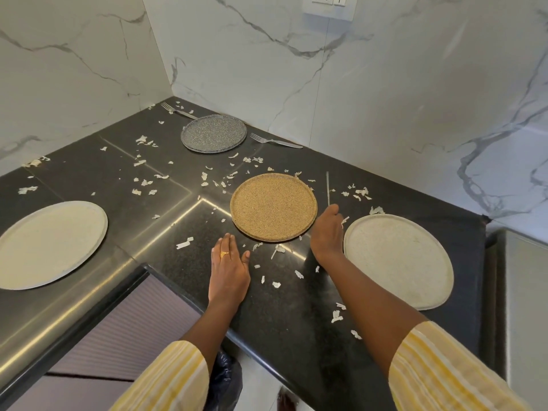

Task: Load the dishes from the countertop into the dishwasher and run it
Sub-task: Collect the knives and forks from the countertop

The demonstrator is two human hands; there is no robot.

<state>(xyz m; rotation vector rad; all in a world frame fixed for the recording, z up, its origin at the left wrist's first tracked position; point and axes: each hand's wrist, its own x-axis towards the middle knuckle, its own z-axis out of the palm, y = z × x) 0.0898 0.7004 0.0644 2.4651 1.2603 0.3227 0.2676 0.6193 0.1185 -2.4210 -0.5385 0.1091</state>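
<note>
Flanking tan speckled round plate [273,206], mid granite countertop [296,315]: both hands.
Left hand [228,271] flat, fingers straight, empty; right hand [327,232] at its rim, grip hidden. Plates: 4, also grey speckled plate [213,133], left white plate [52,243], right white plate [398,261]. Steel forks [275,140]: 2.

A mustard-tan plate [272,207] with fine dark speckling lies just past the left fingers [226,241] and beside the right hand [326,232]. Far beyond the fingertips, a grey plate [213,133] carries pale flecks, with a silver fork [179,111] behind it and a second fork [275,140], also silver, to its right. A cream plate [398,261], faintly mottled, lies just outward of the right hand; a second cream plate [52,243] lies well left of the left fingers. The countertop [281,307] under the fingers is glossy black with tiny speckles, strewn with white scraps [184,243]. The wall [385,99] is white marble with grey veins. A gold ring [224,254] bands 1 left finger; both sleeves [444,372] are striped yellow and white.
</note>
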